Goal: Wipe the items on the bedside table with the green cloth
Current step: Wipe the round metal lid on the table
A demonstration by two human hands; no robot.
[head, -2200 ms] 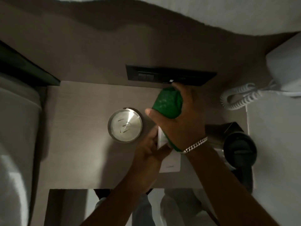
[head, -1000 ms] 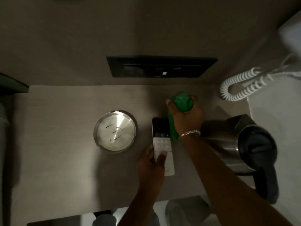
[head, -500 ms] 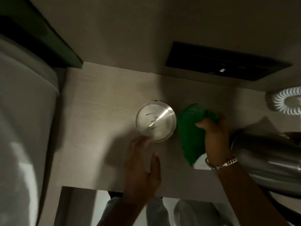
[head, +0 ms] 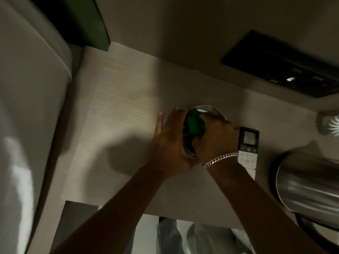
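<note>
Mostly hidden, the round metal dish (head: 211, 108) sits under both hands. Right hand (head: 217, 138) clutches the green cloth (head: 194, 123) on it; left hand (head: 172, 143) lies flat, fingers spread, beside it

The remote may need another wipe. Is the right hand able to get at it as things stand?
Probably yes: the right hand, holding the green cloth on the metal disc, sits directly beside the remote, with nothing between.

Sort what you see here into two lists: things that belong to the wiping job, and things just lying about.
In the job:
green cloth
round metal dish
remote control
metal kettle
bedside table
right hand
left hand

Just about:
coiled phone cord
black wall panel
</note>
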